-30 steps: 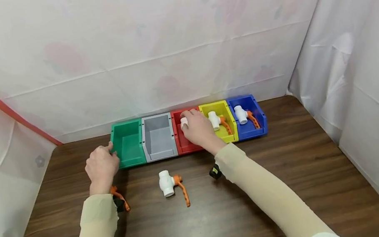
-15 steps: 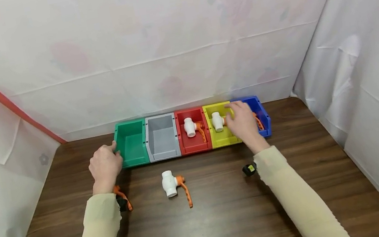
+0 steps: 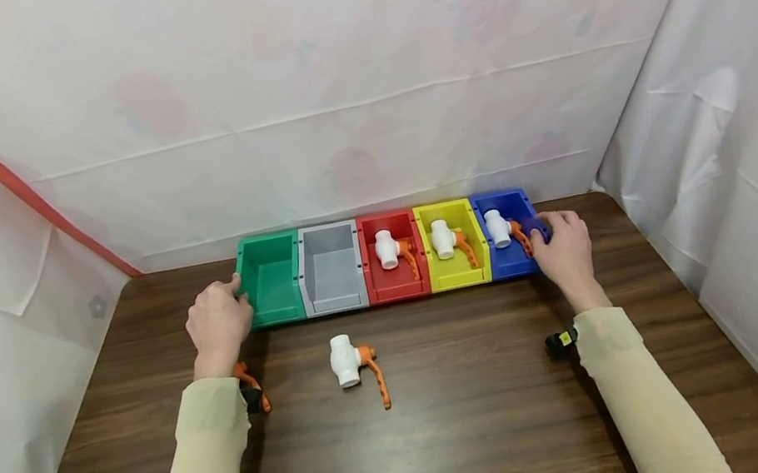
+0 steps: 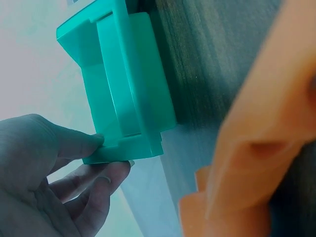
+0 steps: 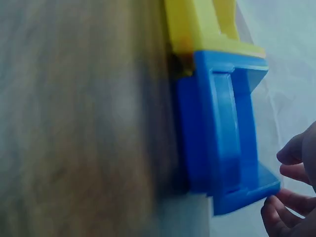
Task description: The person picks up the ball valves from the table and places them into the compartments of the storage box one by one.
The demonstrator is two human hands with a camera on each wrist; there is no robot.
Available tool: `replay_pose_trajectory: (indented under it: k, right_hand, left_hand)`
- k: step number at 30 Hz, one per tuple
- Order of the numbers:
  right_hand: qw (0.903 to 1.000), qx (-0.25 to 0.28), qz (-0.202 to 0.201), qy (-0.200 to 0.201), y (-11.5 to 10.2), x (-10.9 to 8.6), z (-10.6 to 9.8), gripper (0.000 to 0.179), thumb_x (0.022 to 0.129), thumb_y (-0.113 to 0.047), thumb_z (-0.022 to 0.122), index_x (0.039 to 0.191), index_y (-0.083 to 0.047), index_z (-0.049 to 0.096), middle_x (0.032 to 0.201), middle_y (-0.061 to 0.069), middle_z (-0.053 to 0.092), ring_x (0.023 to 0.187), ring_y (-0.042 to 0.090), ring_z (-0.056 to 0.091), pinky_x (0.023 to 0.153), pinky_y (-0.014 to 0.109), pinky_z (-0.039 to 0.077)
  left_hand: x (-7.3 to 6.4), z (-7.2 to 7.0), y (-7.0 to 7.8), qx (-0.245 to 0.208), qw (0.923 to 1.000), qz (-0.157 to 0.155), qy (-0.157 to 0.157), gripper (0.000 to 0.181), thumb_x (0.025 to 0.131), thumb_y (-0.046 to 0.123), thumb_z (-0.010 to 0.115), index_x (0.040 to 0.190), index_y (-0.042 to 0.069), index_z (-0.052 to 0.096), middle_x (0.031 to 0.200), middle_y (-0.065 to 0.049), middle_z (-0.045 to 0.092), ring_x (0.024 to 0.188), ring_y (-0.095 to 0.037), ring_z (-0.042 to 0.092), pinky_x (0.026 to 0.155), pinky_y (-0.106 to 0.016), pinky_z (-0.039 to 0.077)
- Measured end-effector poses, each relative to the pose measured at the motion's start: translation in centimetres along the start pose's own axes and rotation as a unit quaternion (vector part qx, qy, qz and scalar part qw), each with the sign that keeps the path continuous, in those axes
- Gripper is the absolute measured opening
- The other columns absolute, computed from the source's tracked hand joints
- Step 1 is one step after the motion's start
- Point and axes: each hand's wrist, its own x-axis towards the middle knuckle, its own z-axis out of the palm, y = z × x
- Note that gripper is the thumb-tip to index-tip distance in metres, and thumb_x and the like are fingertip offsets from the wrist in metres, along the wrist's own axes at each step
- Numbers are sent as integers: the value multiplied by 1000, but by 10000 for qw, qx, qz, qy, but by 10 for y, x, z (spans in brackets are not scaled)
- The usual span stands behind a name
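Note:
My left hand (image 3: 219, 320) pinches the left side wall of the green bin (image 4: 133, 98), thumb inside and fingers outside. At the far end of the row, my right hand (image 3: 565, 247) is at the right wall of the blue bin (image 5: 224, 133). Its fingertips (image 5: 270, 201) meet the outer side while the thumb stands off the rim. White ball valves with orange handles lie in three bins: one valve (image 3: 387, 250) in the red bin (image 3: 399, 290), one (image 3: 442, 240) in the yellow bin (image 3: 461, 279), one (image 3: 497, 229) in the blue.
A grey bin (image 3: 332, 274) stands between green and red. Another ball valve (image 3: 345, 362) lies on the wooden table (image 3: 457, 417) in front. An orange handle (image 3: 255, 392) shows beside the left wrist, the rest hidden. White cloth (image 3: 353, 89) hangs behind the bins.
My right hand has let go of the ball valve in the red bin and moved right, past the yellow bin, to the blue bin's outer wall. The left hand keeps its grip.

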Motion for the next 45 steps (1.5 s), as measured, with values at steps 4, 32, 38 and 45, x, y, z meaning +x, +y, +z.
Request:
replay_pose_trajectory:
  k: [4,32,38,45]
  right_hand:
    - [9998,117,133,23,5,-7,-1,27,96,-14,64,118,1,67,108,22,57,100,39,54,86,54,42]
    - [9964,589,611,50,15,-12,0,32,96,-21,69,127,-11,70,105,20,71,94,36,60,90,52,42]
    - [9964,565,633,33,18,-12,2,33,97,-22,68,128,-12,70,103,18,71,90,33,60,85,49,45]
    - [9978,471,469,-1,19,-13,5,37,95,-13,70,131,-11,68,93,17,66,81,31,55,71,41,43]
  left_hand:
    - [0,-1,0,27,10000,51,-8,43,99,15,58,141,9,56,137,-21,57,57,-36,53,47,-43,43]
    - [-15,-25,14,-546,9865,1527,-235,34,96,31,68,122,9,68,116,-14,64,92,-30,63,69,-52,51]
    - [-23,-26,25,-895,9750,1884,-761,36,96,33,68,122,9,67,117,-12,66,91,-25,64,71,-46,52]
    - [-40,-18,41,-931,9523,2452,-1560,40,93,35,72,125,12,66,120,-8,67,90,-18,66,75,-42,54]
